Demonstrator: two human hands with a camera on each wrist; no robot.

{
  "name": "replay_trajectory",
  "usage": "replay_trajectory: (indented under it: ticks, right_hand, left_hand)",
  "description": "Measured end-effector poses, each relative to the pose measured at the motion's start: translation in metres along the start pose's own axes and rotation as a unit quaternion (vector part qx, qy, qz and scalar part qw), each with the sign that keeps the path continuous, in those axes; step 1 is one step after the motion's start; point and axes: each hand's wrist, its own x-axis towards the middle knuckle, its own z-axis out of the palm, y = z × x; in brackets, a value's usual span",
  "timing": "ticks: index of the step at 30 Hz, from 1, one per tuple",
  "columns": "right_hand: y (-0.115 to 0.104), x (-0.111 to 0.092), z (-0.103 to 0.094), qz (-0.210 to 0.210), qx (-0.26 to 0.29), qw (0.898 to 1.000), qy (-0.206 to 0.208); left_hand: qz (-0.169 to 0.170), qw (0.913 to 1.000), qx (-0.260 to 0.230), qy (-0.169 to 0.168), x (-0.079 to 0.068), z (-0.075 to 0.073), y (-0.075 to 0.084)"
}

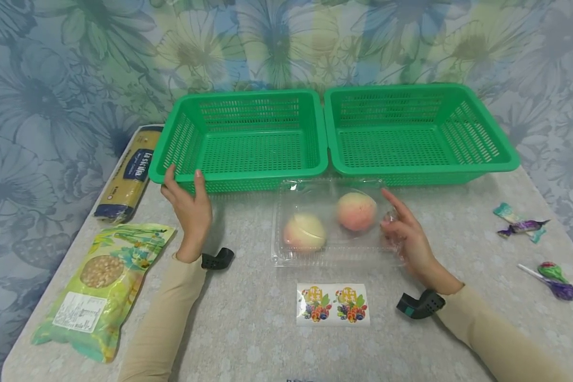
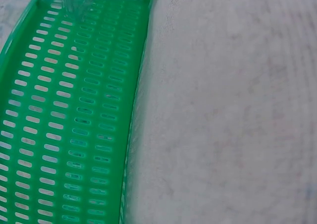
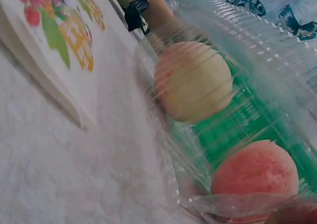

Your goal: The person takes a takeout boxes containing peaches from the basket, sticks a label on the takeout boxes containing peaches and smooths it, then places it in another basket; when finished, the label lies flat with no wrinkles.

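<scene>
A clear plastic clamshell box (image 1: 335, 254) holds two peaches, one peach (image 1: 304, 233) front left and the other peach (image 1: 356, 211) back right. At the box's right end my right hand (image 1: 413, 241) grips its edge between thumb and curled fingers, with the index finger pointing out along the side. In the right wrist view, the peaches show through the ribbed clear wall, with a fingertip (image 3: 293, 215) at the lower corner. My left hand (image 1: 189, 212) stands at the front left corner of the left green basket (image 1: 248, 175), fingertips at the rim, fingers spread.
A second green basket (image 1: 425, 170) adjoins the first at the right. A sticker sheet (image 1: 333, 304) lies in front of the box. At left are a pasta pack (image 1: 129, 175) and a green-yellow bag (image 1: 102, 292). Wrapped candies (image 1: 522, 227) and lollipops (image 1: 558, 286) lie at right.
</scene>
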Motion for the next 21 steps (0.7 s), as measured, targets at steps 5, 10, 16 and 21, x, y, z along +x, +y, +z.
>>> replay_trajectory:
  ticks: [5,10,16,21]
  right_hand:
    - [0.000,0.000,-0.004,-0.004,-0.082,0.996,0.030]
    - [-0.001,0.000,-0.006,-0.009,-0.177,0.983,0.051]
    - [-0.011,-0.007,-0.006,0.038,-0.252,0.963,0.087]
    - [-0.032,-0.025,-0.006,-0.010,-0.264,0.953,0.146]
  left_hand:
    - [-0.001,1.0000,-0.002,0.000,-0.001,0.002,0.002]
    - [-0.008,0.9999,-0.008,-0.003,-0.001,0.003,0.004]
    - [-0.050,0.9964,-0.042,-0.054,-0.007,-0.008,0.014]
    - [-0.077,0.9852,-0.052,-0.144,-0.028,-0.027,0.032]
